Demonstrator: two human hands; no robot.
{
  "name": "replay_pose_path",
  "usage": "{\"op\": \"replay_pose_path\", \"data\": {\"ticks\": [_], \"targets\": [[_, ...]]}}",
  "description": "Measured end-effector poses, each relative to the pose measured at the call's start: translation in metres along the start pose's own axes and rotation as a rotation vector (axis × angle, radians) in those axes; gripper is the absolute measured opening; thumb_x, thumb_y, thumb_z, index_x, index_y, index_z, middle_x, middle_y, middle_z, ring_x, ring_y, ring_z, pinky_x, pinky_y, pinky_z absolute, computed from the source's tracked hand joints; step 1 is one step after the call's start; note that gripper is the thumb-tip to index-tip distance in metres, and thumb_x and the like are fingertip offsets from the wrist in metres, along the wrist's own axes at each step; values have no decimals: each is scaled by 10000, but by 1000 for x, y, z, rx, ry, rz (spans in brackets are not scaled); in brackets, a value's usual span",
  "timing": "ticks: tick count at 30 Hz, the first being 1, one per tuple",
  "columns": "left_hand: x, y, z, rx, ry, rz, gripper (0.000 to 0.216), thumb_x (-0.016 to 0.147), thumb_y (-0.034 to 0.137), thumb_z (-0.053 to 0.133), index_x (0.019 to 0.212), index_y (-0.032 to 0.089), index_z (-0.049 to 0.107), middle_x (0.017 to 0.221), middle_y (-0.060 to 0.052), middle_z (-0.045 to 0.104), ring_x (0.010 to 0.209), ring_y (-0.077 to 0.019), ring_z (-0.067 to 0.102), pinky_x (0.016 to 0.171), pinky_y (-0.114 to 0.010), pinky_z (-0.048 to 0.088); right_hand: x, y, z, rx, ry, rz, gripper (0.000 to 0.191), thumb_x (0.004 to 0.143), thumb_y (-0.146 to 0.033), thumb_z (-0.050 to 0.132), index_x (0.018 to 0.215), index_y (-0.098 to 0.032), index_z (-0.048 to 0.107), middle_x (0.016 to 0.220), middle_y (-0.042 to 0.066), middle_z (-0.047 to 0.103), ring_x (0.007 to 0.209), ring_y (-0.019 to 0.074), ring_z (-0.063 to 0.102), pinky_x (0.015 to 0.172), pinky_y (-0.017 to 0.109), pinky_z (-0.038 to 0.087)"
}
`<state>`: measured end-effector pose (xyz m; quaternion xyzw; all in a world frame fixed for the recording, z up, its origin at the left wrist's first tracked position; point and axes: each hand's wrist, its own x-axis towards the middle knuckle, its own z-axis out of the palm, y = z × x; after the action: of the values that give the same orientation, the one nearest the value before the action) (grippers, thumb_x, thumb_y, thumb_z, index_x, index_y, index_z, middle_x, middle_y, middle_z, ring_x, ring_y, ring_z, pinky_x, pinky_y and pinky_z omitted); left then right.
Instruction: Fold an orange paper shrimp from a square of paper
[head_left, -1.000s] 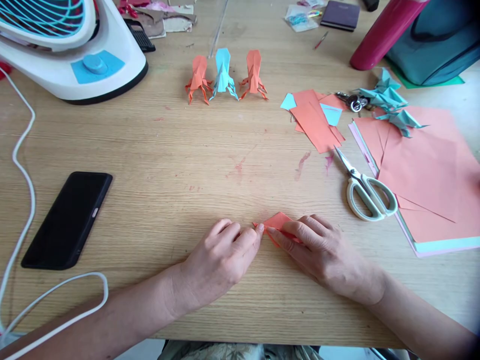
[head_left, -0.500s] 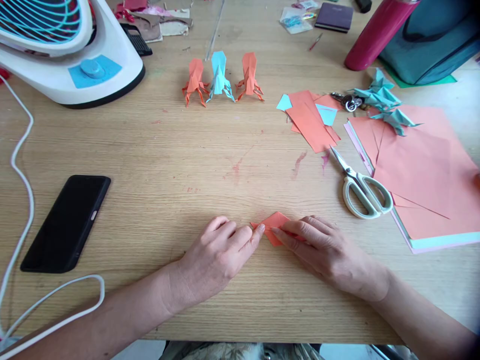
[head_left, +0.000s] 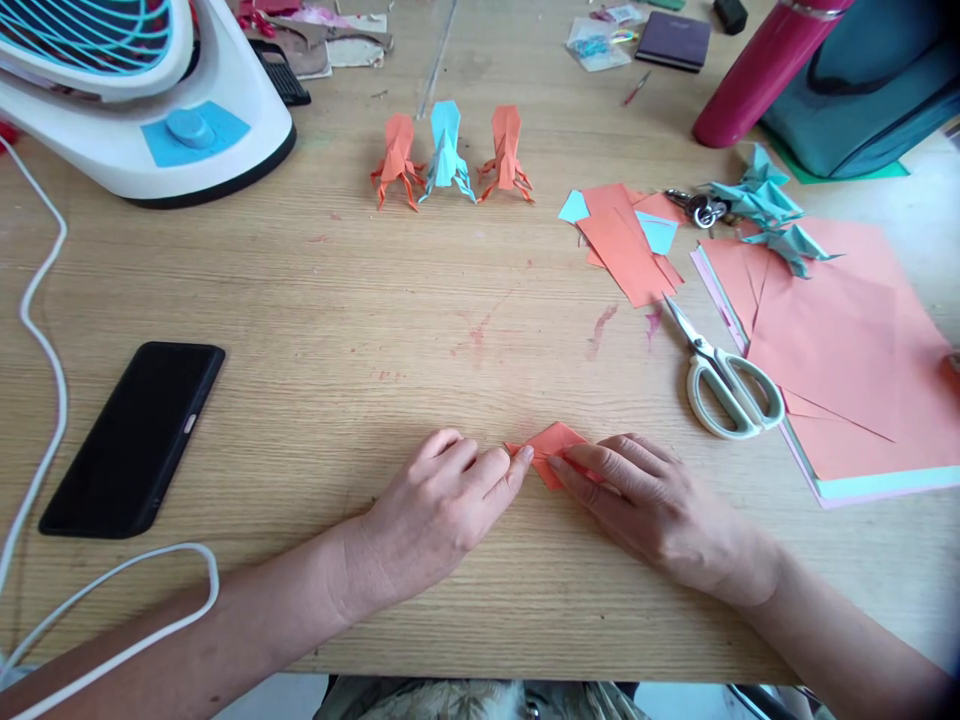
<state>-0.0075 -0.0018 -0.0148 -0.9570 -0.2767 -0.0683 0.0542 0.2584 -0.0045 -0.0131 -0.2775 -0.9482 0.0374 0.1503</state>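
A small folded orange paper piece (head_left: 553, 443) lies on the wooden table (head_left: 390, 300) near the front edge. My left hand (head_left: 439, 510) is curled, its fingertips pinching the paper's left corner. My right hand (head_left: 649, 500) lies over the paper's right side with fingers pressed flat on it. Three finished origami figures, orange (head_left: 396, 158), blue (head_left: 446, 150) and orange (head_left: 507, 150), stand in a row at the back.
White-handled scissors (head_left: 724, 380) lie right of my hands beside a stack of orange sheets (head_left: 840, 340) and paper scraps (head_left: 626, 245). A black phone (head_left: 135, 435) and a white cable (head_left: 45, 330) are at left. A white fan base (head_left: 150, 110), pink bottle (head_left: 757, 70) and teal bag (head_left: 862, 80) stand at the back.
Both hands stay on the orange paper; the fingers shift only slightly along its fold. The view has drifted a little.
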Motion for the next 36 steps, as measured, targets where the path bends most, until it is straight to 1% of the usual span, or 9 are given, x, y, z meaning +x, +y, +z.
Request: {"op": "replay_pose_path", "data": {"ticks": [4, 8, 13, 16, 18, 22, 27, 32, 36], "targets": [[1, -1, -1, -1, 12, -1, 448, 934, 57, 486, 1375, 76, 567, 883, -43, 611, 799, -201, 551, 830, -394, 482, -1, 1, 1, -2, 10, -8, 308, 967, -44, 531, 1261, -40, 623, 1096, 162, 705, 833, 231, 598, 711, 395, 546], [1, -2, -2, 1, 18, -4, 427, 957, 72, 460, 1367, 87, 580, 885, -47, 610, 808, -200, 549, 840, -390, 475, -3, 2, 4, -37, 11, -42, 340, 968, -62, 554, 1303, -33, 604, 1106, 166, 704, 857, 237, 594, 738, 400, 551], [0, 1, -3, 10, -17, -14, 472, 944, 64, 467, 1409, 86, 546, 886, -44, 603, 820, -214, 547, 866, -411, 474, 0, 1, 4, -69, -6, -34, 329, 984, -61, 506, 1293, -51, 620, 1034, 156, 711, 816, 241, 595, 675, 394, 543], [-1, 3, -3, 15, -30, -5, 497, 934, 62, 485, 1431, 51, 515, 892, -47, 604, 815, -224, 544, 864, -432, 478, 3, 0, 4, -64, -4, -22, 324, 983, -66, 514, 1285, -71, 629, 1017, 147, 712, 776, 232, 579, 662, 399, 533], [-2, 1, -2, -19, -31, -7, 500, 934, 57, 491, 1434, 51, 510, 899, -48, 608, 832, -224, 545, 885, -434, 478, 4, 0, 5, -41, 6, -3, 316, 980, -72, 531, 1280, -76, 632, 1007, 141, 711, 764, 223, 567, 662, 394, 528], [-5, -7, 2, -126, -2, -31, 463, 959, 79, 514, 1421, 101, 535, 879, -36, 610, 851, -208, 540, 951, -429, 465, 1, 2, 8, 27, 29, 20, 304, 961, -64, 575, 1260, -59, 636, 1020, 146, 704, 808, 220, 569, 704, 391, 527], [-7, -12, 4, -165, 20, -11, 445, 970, 67, 492, 1412, 92, 540, 901, -43, 630, 854, -205, 541, 1015, -460, 446, 0, 3, 8, 69, 51, 24, 302, 948, -53, 591, 1245, -75, 640, 1049, 137, 707, 812, 212, 569, 707, 389, 513], [-5, -13, 4, -206, 16, -26, 421, 967, 66, 497, 1382, 93, 562, 880, -39, 627, 832, -204, 545, 1003, -469, 445, 4, 2, 7, 49, 61, 34, 231, 953, -70, 586, 1169, -91, 665, 1015, 125, 716, 782, 212, 576, 675, 387, 499], [-3, -17, 7, -348, 111, -64, 349, 986, 70, 480, 1307, 119, 608, 791, -9, 586, 774, -170, 541, 911, -397, 464, 1, 5, 9, 78, 64, 37, 276, 952, -60, 564, 1215, -87, 644, 999, 133, 706, 789, 217, 568, 689, 385, 508]]}}
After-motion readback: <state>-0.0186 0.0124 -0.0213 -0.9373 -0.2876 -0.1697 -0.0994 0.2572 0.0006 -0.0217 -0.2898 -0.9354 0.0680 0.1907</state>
